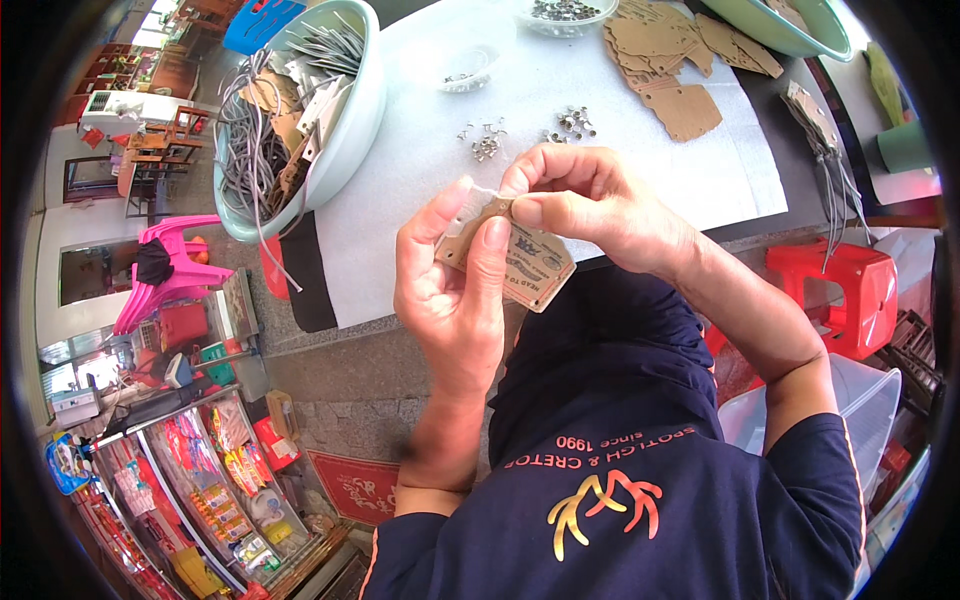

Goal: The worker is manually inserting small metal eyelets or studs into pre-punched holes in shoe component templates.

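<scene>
While a white sheet (390, 255) is flanked at upper left by a pale-green basin (364, 115) of grey cords (258, 160), and small metal fasteners (487, 143) are scattered at upper centre near stacked brown cards (682, 108), a printed card (532, 262) is held mid-frame. It is gripped between left hand's (445, 300) thumb and fingers, its top edge pinched by right hand (605, 200). Partly covered, its long axis seemingly slopes lower right.

The raised bare left hand (452, 290) and bare right hand (612, 208) pinch close together above the white-covered table's (372, 245) near edge.
</scene>
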Motion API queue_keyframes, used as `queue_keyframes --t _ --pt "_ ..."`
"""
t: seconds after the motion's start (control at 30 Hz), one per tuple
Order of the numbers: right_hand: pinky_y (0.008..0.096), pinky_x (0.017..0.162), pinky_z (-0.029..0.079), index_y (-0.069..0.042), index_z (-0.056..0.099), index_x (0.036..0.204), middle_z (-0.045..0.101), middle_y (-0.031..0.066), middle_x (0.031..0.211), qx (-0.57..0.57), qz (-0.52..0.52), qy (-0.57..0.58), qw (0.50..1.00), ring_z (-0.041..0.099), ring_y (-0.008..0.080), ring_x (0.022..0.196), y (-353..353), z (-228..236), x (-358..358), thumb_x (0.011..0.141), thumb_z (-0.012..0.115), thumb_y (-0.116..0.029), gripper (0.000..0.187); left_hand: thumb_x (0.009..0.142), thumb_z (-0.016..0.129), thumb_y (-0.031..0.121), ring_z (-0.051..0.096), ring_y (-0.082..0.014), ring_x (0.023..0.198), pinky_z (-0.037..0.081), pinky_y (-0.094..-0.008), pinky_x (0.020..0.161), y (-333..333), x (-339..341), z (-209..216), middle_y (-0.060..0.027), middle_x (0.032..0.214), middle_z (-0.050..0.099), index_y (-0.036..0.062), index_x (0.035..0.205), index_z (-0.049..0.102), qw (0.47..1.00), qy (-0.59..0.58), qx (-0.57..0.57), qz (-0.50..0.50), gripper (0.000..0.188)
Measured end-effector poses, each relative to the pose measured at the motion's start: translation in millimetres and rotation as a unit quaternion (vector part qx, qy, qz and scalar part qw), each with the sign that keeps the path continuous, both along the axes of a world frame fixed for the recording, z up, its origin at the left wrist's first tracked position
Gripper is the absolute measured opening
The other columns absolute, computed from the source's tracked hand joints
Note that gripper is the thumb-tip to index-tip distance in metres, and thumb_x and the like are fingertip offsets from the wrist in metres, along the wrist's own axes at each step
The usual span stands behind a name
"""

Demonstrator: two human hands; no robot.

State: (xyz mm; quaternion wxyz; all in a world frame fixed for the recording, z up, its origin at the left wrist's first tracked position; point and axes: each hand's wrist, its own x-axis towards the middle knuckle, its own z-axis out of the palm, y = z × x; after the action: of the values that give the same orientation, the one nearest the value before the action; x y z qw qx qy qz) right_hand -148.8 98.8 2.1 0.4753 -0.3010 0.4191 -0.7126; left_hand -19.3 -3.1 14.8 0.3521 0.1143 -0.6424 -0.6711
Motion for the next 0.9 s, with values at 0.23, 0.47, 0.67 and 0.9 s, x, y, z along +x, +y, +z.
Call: queue_keyframes --t 0.23,0.47,0.67,0.9 --pt "0.0221 0.080 0.047 -0.004 0.063 0.099 0.063 -0.0027 0.093 -0.018 -0.022 0.010 1.000 0.057 0.0036 0.087 -0.2 2.5 0.9 0.092 0.064 -0.015 0.014 0.092 0.062 0.001 0.060 -0.0123 0.097 0.049 -0.0261 0.087 2.3 -0.1 -3.5 -0.0104 0.110 0.061 -0.0021 0.124 0.051 1.000 0.008 -0.014 0.027 0.034" --pt "0.0209 0.079 0.046 -0.003 0.061 0.101 0.062 -0.0028 0.093 0.007 -0.034 0.038 0.999 0.056 0.0028 0.088 0.1 3.2 0.2 0.093 0.063 -0.014 0.014 0.090 0.064 0.001 0.060 -0.0123 0.096 0.049 -0.0269 0.087 -4.7 -2.8 1.4 -0.0082 0.106 0.062 -0.0019 0.118 0.054 0.999 -0.010 0.047 0.002 0.029" --pt "0.0223 0.074 0.049 -0.001 0.064 0.100 0.066 0.0004 0.090 0.039 -0.076 0.089 0.992 0.059 0.0042 0.083 -2.3 1.0 1.7 0.092 0.064 -0.022 0.022 0.096 0.057 0.013 0.061 -0.0124 0.094 0.049 -0.0269 0.084 -19.5 0.7 1.7 -0.0070 0.102 0.065 -0.0003 0.109 0.060 0.993 -0.066 0.089 -0.026 0.019" --pt "0.0219 0.078 0.047 -0.002 0.061 0.100 0.061 -0.0010 0.094 0.035 -0.025 0.066 0.997 0.056 0.0044 0.087 2.4 9.4 -4.9 0.094 0.063 -0.015 0.015 0.098 0.056 0.015 0.061 -0.0091 0.083 0.049 -0.0222 0.075 -24.9 6.5 22.8 -0.0065 0.094 0.066 -0.0048 0.104 0.065 0.982 -0.107 0.146 -0.062 0.022"
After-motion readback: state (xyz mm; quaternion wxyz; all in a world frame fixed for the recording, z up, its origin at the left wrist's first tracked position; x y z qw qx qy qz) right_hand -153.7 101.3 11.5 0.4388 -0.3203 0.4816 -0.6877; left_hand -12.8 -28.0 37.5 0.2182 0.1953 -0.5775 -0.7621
